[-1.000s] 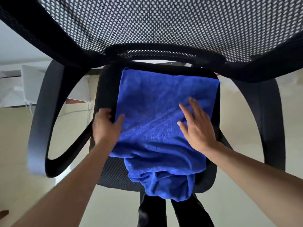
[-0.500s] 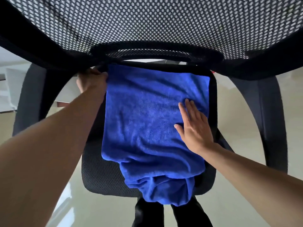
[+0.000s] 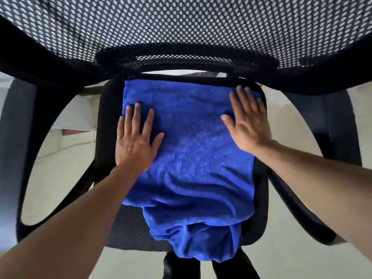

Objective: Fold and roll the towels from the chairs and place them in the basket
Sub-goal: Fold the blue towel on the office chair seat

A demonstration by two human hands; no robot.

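A blue towel [image 3: 193, 158] lies spread over the black mesh seat [image 3: 128, 230] of an office chair, and its near end hangs bunched over the seat's front edge. My left hand [image 3: 136, 137] rests flat on the towel's left side, fingers apart. Flat on the towel's far right part lies my right hand [image 3: 247, 121], fingers spread toward the back corner. Neither hand grips the cloth. No basket is in view.
The chair's mesh backrest [image 3: 181, 27] fills the top of the view. Black armrests curve down at the left [image 3: 18, 158] and right [image 3: 338, 137]. The chair's base legs [image 3: 231, 266] show below the seat, over a pale floor [image 3: 60, 178].
My left hand came back from the towel's far left corner and now lies flat on the left side. My right hand slid farther toward the back right corner.
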